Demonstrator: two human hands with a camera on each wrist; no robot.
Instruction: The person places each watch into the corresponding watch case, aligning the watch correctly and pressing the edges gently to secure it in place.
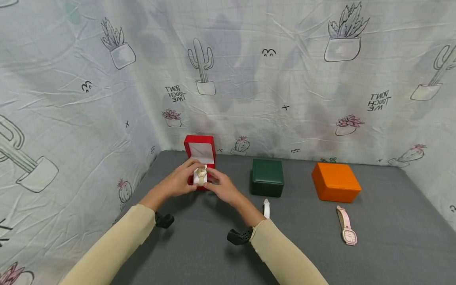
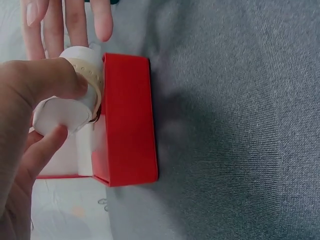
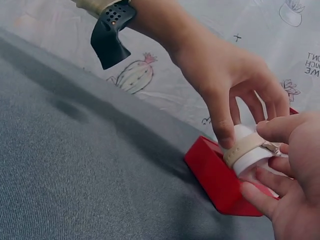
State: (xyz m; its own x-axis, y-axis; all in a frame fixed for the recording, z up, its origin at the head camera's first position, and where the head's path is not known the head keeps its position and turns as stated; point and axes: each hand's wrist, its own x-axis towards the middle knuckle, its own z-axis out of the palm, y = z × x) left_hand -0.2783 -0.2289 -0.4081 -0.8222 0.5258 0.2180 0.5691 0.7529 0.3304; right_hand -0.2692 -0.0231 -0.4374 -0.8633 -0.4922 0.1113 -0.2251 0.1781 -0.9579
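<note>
A gold-toned watch [image 1: 201, 173] with a cream strap [image 3: 239, 153] is wrapped round a white watch cushion [image 2: 60, 116]. My left hand [image 1: 181, 179] grips this cushion from the left, its thumb pressing the side by the strap. From the right, my right hand [image 1: 221, 187] holds the cushion between thumb and fingers. The fingers partly hide the watch face. Behind and below them stands a red watch box [image 2: 131, 120], its lid up and its white lining showing. The cushion is tilted at the box opening; how deep it sits cannot be told.
A closed green box [image 1: 267, 178] stands right of the red one, and a closed orange box [image 1: 335, 182] farther right. A white watch strap [image 1: 266, 208] lies partly behind my right forearm. A pink watch [image 1: 347, 226] lies in front of the orange box. Patterned cloth [image 1: 249, 99] hangs behind the grey table.
</note>
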